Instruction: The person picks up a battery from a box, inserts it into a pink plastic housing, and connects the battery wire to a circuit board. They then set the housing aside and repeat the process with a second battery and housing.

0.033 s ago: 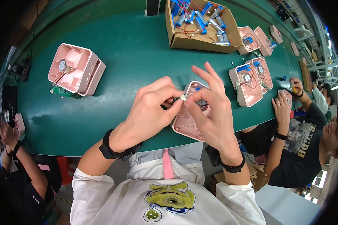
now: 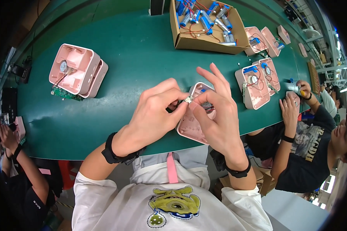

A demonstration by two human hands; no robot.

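Over a pink plastic housing (image 2: 189, 129), both hands meet fingertip to fingertip. Between them is a small white connector (image 2: 188, 99). My left hand (image 2: 154, 113) pinches it from the left with thumb and index finger. From the other side, my right hand (image 2: 219, 117) pinches at it with thumb and index finger, its other fingers raised. Inside the housing, partly hidden by my right hand, are dark wires and a bit of blue battery (image 2: 203, 91). Whatever else lies behind my left fingertips is hidden.
A cardboard box (image 2: 208, 43) of blue batteries with wires stands at the back. Stacked pink housings (image 2: 75, 69) with a green circuit board lie left. More pink housings (image 2: 255, 94) with batteries sit right, beside a co-worker's hands (image 2: 290, 109). Another person's hand (image 2: 7, 138) is far left.
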